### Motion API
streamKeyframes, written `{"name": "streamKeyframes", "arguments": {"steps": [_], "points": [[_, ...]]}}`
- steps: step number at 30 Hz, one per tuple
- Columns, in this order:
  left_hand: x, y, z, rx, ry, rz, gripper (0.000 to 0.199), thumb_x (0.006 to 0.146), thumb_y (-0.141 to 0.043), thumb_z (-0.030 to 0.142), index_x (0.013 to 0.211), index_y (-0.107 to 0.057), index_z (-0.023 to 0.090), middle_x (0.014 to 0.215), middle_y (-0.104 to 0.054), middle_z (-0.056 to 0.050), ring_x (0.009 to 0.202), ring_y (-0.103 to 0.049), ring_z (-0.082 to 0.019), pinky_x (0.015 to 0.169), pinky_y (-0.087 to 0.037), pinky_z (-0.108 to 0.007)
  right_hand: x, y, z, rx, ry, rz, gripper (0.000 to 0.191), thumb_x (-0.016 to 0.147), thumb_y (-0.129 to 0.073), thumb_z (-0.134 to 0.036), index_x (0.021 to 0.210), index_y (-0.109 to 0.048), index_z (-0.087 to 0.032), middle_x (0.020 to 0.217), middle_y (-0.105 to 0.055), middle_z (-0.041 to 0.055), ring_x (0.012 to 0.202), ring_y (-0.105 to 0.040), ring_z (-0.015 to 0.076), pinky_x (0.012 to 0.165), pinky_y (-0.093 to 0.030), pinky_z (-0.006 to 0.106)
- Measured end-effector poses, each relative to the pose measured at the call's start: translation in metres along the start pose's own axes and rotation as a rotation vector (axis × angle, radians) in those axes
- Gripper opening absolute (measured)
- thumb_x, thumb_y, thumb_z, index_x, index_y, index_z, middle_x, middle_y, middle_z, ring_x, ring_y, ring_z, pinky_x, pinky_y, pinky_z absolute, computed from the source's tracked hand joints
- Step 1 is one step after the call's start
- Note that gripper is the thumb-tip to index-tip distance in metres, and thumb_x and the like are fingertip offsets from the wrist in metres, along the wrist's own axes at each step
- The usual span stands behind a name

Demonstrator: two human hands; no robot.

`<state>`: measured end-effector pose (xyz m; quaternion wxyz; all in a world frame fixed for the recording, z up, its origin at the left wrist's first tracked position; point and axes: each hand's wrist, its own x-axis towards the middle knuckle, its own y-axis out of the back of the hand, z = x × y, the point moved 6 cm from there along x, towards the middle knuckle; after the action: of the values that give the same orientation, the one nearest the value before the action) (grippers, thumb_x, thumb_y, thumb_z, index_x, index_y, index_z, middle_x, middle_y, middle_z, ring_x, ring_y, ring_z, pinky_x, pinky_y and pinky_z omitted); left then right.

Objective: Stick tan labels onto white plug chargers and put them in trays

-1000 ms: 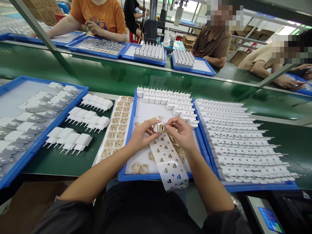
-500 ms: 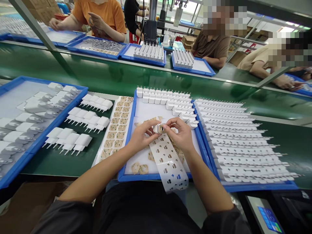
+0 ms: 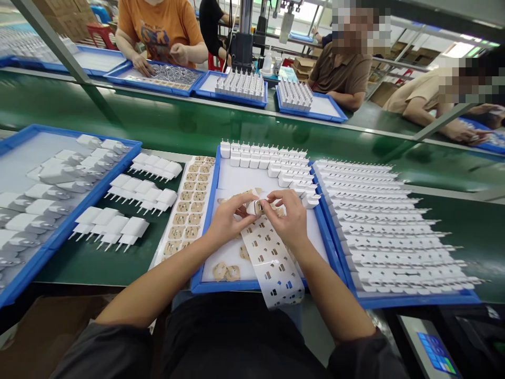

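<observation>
A smooth green work surface [image 3: 90, 268] spreads around the hands, which mark the clock's centre. At 4 o'clock, a blue-rimmed tray [image 3: 418, 301] is packed with tight rows of white plugs [image 3: 394, 237], their thin pins making a spiky edge. At 9 o'clock, another blue tray [image 3: 23, 158] holds glossy white plugs [image 3: 47, 189], lying loosely. Beneath the hands, a middle tray [image 3: 229, 286], blue-rimmed and white-floored, has plugs [image 3: 254, 159] standing along its 12 to 2 o'clock side. A pale sheet [image 3: 188, 212] bearing 2 columns of flat tan stickers [image 3: 194, 219] lies just beside it at 9 o'clock. A thin white ribbon [image 3: 272, 258], shiny and punched with small slots, runs down towards 6 o'clock. The left hand [image 3: 229, 217] grips the held plug [image 3: 251, 207] with bent fingers, above the middle tray at the clock's centre; the right hand's [image 3: 290, 217] thumb and fingertip pinch its end. The held plug is a smooth white block with rounded corners and a thin dark line around it. Its 3 o'clock end shows a tan label [image 3: 258, 208] with a dark opening
</observation>
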<state>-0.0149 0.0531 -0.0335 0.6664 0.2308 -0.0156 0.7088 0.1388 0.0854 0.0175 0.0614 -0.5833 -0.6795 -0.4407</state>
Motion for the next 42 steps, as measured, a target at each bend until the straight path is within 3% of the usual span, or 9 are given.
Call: {"name": "streamKeyframes", "arguments": {"steps": [4, 9, 11, 16, 21, 28, 32, 37, 42], "points": [[-0.002, 0.003, -0.005, -0.102, 0.045, 0.061, 0.043, 0.078, -0.074, 0.032, 0.117, -0.058, 0.024, 0.107, -0.068, -0.004, 0.075, -0.066, -0.012, 0.073, -0.060, -0.029, 0.003, 0.004, 0.019, 0.212, -0.208, 0.026, 0.016, 0.085, -0.065, -0.034, 0.098, -0.061, -0.026, 0.101, -0.060, 0.0059, 0.090, -0.058, 0.0201, 0.066, -0.052, 0.032], [-0.003, 0.001, -0.002, -0.229, -0.004, 0.057, 0.039, 0.082, -0.071, 0.031, 0.115, -0.053, 0.024, 0.124, -0.060, -0.007, 0.086, -0.068, -0.014, 0.075, -0.060, -0.029, -0.002, -0.020, 0.014, 0.570, -0.326, -0.287, 0.032, 0.082, -0.069, -0.035, 0.112, -0.061, -0.029, 0.120, -0.059, 0.0051, 0.112, -0.057, 0.0207, 0.081, -0.054, 0.032], [-0.003, 0.000, 0.000, -0.244, -0.039, 0.056, 0.036, 0.082, -0.071, 0.031, 0.112, -0.053, 0.023, 0.124, -0.059, -0.007, 0.088, -0.068, -0.014, 0.075, -0.060, -0.029, -0.005, -0.026, 0.009, 0.635, -0.337, -0.334, 0.029, 0.083, -0.068, -0.035, 0.111, -0.063, -0.029, 0.123, -0.060, 0.0049, 0.116, -0.056, 0.0212, 0.086, -0.054, 0.033], [-0.005, 0.002, 0.007, -0.144, -0.198, 0.087, 0.034, 0.081, -0.072, 0.022, 0.110, -0.054, 0.022, 0.122, -0.057, -0.009, 0.095, -0.067, -0.016, 0.073, -0.060, -0.029, -0.007, -0.031, 0.014, 0.768, -0.399, -0.266, 0.016, 0.085, -0.064, -0.035, 0.099, -0.068, -0.026, 0.112, -0.066, 0.0036, 0.113, -0.059, 0.0209, 0.098, -0.049, 0.038], [-0.008, 0.004, 0.019, 0.079, -0.406, 0.134, 0.035, 0.080, -0.068, 0.011, 0.110, -0.054, 0.023, 0.119, -0.059, -0.010, 0.110, -0.061, -0.020, 0.072, -0.059, -0.028, -0.009, -0.033, 0.018, 0.819, -0.410, -0.234, 0.011, 0.083, -0.067, -0.033, 0.093, -0.068, -0.027, 0.108, -0.068, 0.0026, 0.110, -0.061, 0.0211, 0.099, -0.049, 0.040], [-0.009, 0.004, 0.027, 0.196, -0.491, 0.151, 0.036, 0.081, -0.066, 0.009, 0.111, -0.053, 0.024, 0.120, -0.058, -0.010, 0.109, -0.061, -0.020, 0.078, -0.059, -0.032, -0.009, -0.032, 0.015, 0.832, -0.404, -0.194, 0.007, 0.082, -0.068, -0.028, 0.088, -0.069, -0.026, 0.106, -0.069, 0.0024, 0.109, -0.062, 0.0206, 0.101, -0.046, 0.041], [-0.010, 0.004, 0.025, 0.205, -0.479, 0.155, 0.034, 0.082, -0.066, 0.010, 0.110, -0.053, 0.024, 0.119, -0.059, -0.010, 0.110, -0.062, -0.021, 0.077, -0.059, -0.033, -0.010, -0.033, 0.018, 0.866, -0.430, -0.192, 0.007, 0.081, -0.068, -0.027, 0.087, -0.070, -0.026, 0.107, -0.070, 0.0023, 0.111, -0.062, 0.0211, 0.102, -0.046, 0.042], [-0.008, 0.003, 0.011, -0.047, -0.320, 0.114, 0.036, 0.081, -0.070, 0.014, 0.112, -0.054, 0.023, 0.123, -0.059, -0.011, 0.110, -0.063, -0.021, 0.076, -0.059, -0.030, -0.008, -0.031, 0.018, 0.889, -0.431, -0.280, 0.015, 0.082, -0.068, -0.028, 0.096, -0.071, -0.026, 0.113, -0.069, 0.0025, 0.123, -0.055, 0.0226, 0.107, -0.043, 0.042], [-0.007, 0.000, 0.001, -0.192, -0.195, 0.078, 0.037, 0.080, -0.071, 0.017, 0.113, -0.055, 0.022, 0.124, -0.058, -0.010, 0.098, -0.067, -0.018, 0.079, -0.059, -0.031, -0.004, -0.024, 0.014, 0.757, -0.404, -0.340, 0.022, 0.086, -0.065, -0.034, 0.106, -0.069, -0.025, 0.115, -0.068, 0.0042, 0.111, -0.061, 0.0213, 0.095, -0.050, 0.038]]}}
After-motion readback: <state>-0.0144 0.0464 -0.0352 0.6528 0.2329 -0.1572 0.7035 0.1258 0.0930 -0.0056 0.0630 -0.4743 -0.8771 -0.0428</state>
